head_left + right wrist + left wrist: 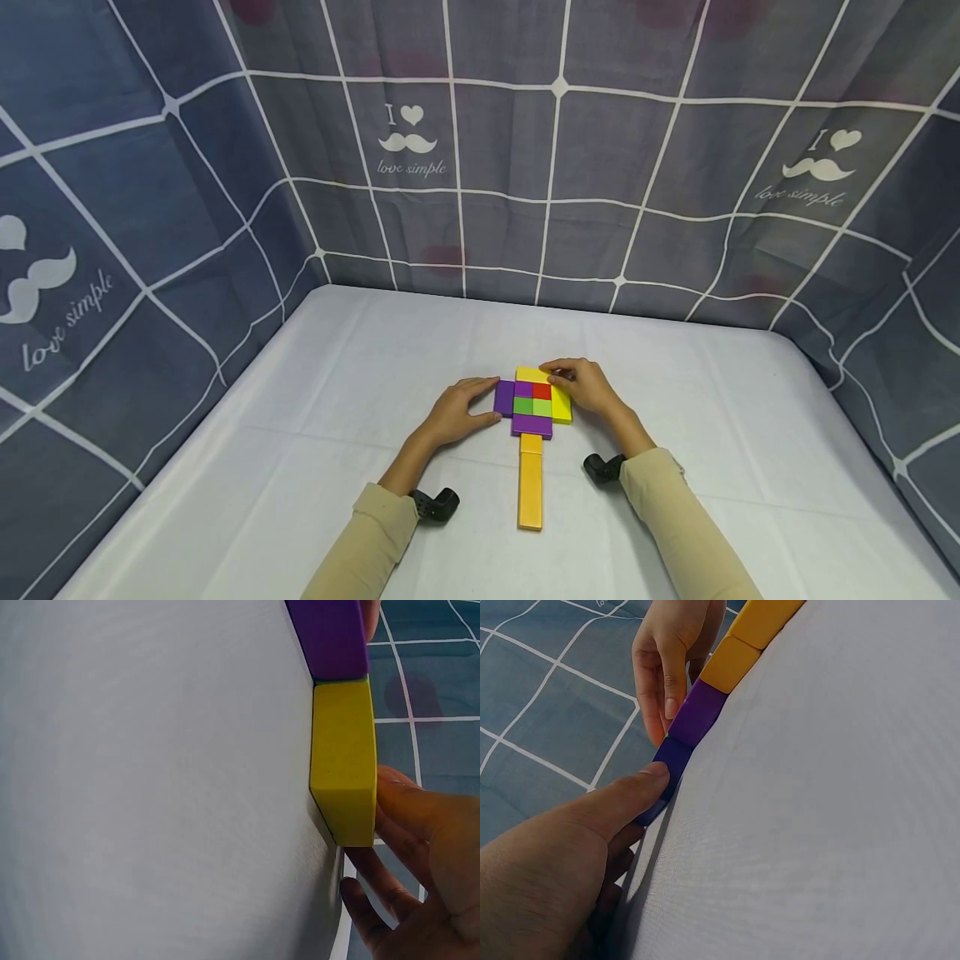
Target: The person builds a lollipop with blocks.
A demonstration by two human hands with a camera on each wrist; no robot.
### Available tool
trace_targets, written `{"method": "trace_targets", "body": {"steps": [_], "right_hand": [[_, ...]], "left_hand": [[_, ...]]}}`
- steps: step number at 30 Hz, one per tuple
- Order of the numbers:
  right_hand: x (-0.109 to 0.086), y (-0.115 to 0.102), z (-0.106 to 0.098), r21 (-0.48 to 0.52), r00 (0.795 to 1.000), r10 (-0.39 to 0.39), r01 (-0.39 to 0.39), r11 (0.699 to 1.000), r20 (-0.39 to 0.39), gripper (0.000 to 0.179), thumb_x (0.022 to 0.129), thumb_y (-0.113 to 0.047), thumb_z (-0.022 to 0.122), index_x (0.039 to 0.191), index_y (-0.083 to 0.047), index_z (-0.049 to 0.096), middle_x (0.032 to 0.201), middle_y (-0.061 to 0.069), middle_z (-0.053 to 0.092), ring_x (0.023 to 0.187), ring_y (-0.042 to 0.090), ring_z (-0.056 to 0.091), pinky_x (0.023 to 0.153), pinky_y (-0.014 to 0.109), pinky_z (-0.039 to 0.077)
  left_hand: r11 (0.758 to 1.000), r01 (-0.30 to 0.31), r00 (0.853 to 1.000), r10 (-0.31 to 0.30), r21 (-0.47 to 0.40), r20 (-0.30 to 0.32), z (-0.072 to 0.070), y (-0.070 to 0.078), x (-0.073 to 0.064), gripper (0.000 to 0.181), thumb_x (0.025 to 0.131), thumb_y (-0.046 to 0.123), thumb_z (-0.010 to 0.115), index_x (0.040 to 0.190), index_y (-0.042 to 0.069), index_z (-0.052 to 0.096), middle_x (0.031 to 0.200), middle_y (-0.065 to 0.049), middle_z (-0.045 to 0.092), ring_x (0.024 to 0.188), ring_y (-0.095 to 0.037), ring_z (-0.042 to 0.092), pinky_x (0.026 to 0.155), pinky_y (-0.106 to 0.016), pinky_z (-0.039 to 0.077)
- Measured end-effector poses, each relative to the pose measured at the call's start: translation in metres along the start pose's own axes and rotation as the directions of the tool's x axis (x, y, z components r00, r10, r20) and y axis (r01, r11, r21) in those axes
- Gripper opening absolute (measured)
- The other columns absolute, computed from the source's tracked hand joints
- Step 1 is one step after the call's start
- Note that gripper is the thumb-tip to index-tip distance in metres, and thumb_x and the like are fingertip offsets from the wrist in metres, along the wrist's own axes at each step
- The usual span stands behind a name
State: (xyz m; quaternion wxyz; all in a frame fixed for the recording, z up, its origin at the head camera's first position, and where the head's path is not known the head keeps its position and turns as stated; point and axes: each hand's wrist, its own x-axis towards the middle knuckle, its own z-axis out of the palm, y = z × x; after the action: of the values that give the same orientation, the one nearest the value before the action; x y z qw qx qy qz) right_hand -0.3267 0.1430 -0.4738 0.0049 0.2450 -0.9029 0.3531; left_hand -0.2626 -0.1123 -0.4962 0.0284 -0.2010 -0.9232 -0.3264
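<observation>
My left hand (452, 412) holds the upright purple block (504, 398) on the pattern's left side, thumb at the near end and fingertip at the far end. Over the back right corner, my right hand (588, 385) pinches the yellow block (528, 374) along the back with thumb and index finger. Another yellow block (562, 408) lies along the right side, beneath that hand. Between them sit small purple (523, 389), red (542, 391), green (522, 406) and light green (542, 407) squares. A purple block (532, 427) lies across the front.
From the front purple block, a short orange-yellow block (531, 444) and a long one (530, 492) run toward me in line. Everything lies flat on a white cloth-covered table (360, 358). Grey checked curtains (495, 150) stand around its back and sides. Each wrist wears a black camera.
</observation>
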Motion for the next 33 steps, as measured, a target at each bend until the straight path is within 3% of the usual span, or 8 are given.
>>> {"method": "trace_targets", "body": {"steps": [17, 33], "right_hand": [[-0.0007, 0.0013, 0.0011, 0.016, 1.000, 0.005, -0.005, 1.000, 0.000, 0.023, 0.088, -0.010, 0.062, 0.110, -0.010, 0.069, 0.099, 0.005, 0.067, 0.084, 0.019, 0.059, 0.079, 0.038, 0.050], [-0.0012, 0.0021, 0.0009, 0.008, 1.000, -0.012, 0.012, 1.000, -0.012, 0.022, 0.088, -0.011, 0.063, 0.110, -0.010, 0.069, 0.098, 0.004, 0.068, 0.081, 0.017, 0.058, 0.074, 0.034, 0.048]], "left_hand": [[1.000, -0.008, 1.000, 0.008, 0.003, -0.006, 0.0012, -0.0016, 0.0000, 0.065, 0.082, 0.041, 0.067, 0.138, 0.017, 0.045, 0.134, -0.003, 0.050, 0.127, -0.022, 0.040, 0.105, -0.046, 0.028], [1.000, 0.002, 1.000, -0.002, 0.008, -0.003, 0.0010, -0.0002, 0.0004, 0.066, 0.082, 0.042, 0.068, 0.138, 0.017, 0.045, 0.134, -0.005, 0.050, 0.127, -0.024, 0.040, 0.105, -0.047, 0.029]]}}
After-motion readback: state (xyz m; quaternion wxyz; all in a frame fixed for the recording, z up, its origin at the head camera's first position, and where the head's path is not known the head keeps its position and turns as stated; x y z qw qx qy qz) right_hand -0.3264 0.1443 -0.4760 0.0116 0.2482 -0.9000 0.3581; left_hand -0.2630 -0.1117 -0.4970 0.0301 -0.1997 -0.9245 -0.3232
